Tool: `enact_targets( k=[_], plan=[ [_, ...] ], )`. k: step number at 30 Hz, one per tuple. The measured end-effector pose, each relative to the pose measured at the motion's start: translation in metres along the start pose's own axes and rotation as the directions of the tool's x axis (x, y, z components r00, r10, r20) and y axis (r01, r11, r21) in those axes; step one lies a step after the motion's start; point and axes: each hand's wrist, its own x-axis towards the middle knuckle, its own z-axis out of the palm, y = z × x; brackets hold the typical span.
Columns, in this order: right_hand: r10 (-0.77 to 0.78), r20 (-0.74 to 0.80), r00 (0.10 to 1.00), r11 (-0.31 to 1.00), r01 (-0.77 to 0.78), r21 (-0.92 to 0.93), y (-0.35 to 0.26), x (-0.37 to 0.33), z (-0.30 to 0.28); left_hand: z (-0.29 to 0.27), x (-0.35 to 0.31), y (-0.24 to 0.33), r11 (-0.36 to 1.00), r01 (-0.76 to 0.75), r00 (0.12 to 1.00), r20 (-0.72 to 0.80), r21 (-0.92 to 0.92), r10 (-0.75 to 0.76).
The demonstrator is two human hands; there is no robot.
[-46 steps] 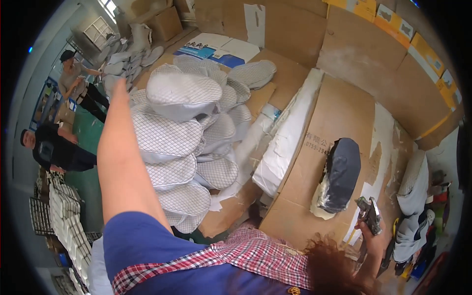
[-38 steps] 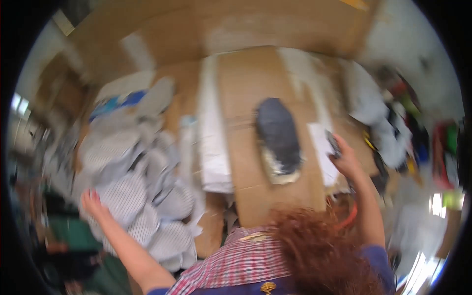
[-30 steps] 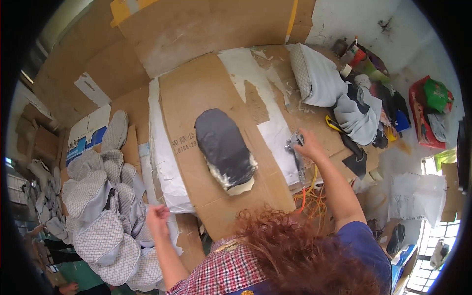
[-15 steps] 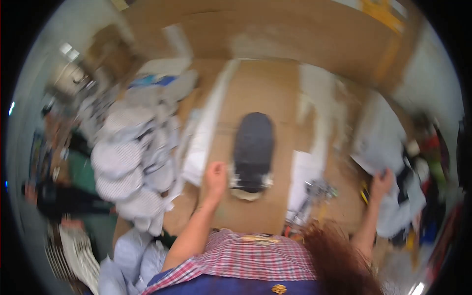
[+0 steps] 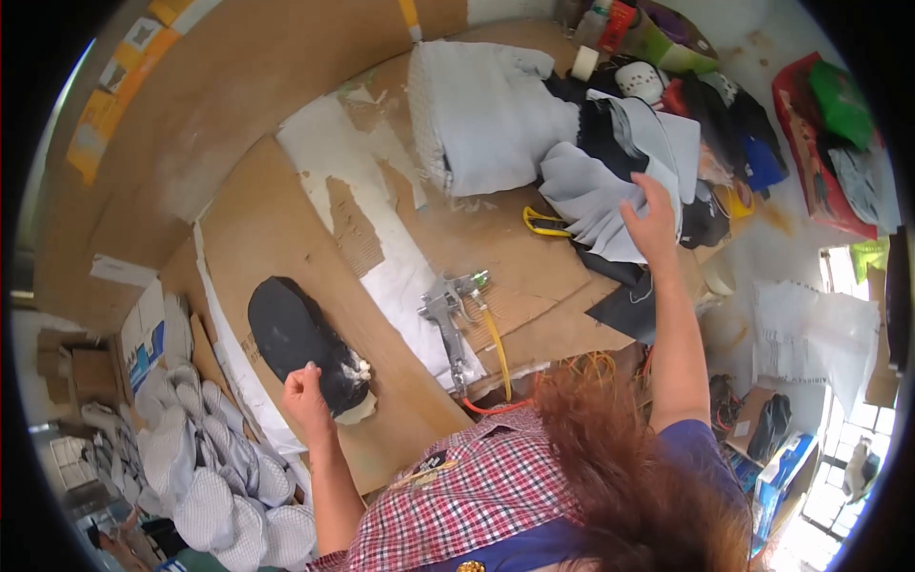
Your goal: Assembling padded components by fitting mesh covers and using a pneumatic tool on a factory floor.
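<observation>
My left hand (image 5: 307, 396) is closed, its fingers curled beside a black insole-shaped pad (image 5: 297, 334); anything inside the fingers is hidden. White residue clings to the pad's near end, and a pale edge shows under it. At the right my right hand (image 5: 652, 221) reaches over fanned light-grey fabric pieces (image 5: 591, 195), thumb and fingers apart, close to or touching the top pieces. A yellow utility knife (image 5: 546, 222) lies just left of those pieces. Between my hands, a grey metal spray gun (image 5: 446, 315) with a yellow hose rests on the cardboard.
Brown cardboard (image 5: 276, 234) covers the table. A folded grey fabric stack (image 5: 481, 114) lies at the far side. Many grey textured insole shapes (image 5: 205, 477) are heaped at the lower left. A red bag (image 5: 810, 143) and bottles stand at the upper right.
The view has swung to the right, bringing the fabric and spray gun nearer the middle. My right hand has opened over the grey pieces; my left hand remains closed beside the black pad.
</observation>
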Motion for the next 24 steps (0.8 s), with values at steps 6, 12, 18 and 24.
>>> enact_targets(
  k=[6,12,18,24],
  plan=[
    [-0.027,0.53,0.847,0.971,-0.105,0.216,-0.007,0.067,0.072,-0.031,-0.024,-0.002,0.994,0.026,0.999,-0.035,0.102,-0.023],
    [-0.186,0.719,0.67,0.945,-0.077,0.317,-0.006,0.065,0.076,-0.045,-0.04,-0.016,0.988,-0.102,0.958,-0.255,0.119,0.129],
    [-0.26,0.629,0.733,0.826,0.506,-0.248,-0.017,0.031,0.056,-0.081,-0.075,-0.01,0.957,0.027,0.9,-0.424,0.288,0.102],
    [0.048,0.678,0.733,0.982,0.09,-0.167,0.056,0.12,0.028,-0.097,-0.079,-0.019,0.959,0.084,0.879,-0.473,0.271,0.057]
  ],
)
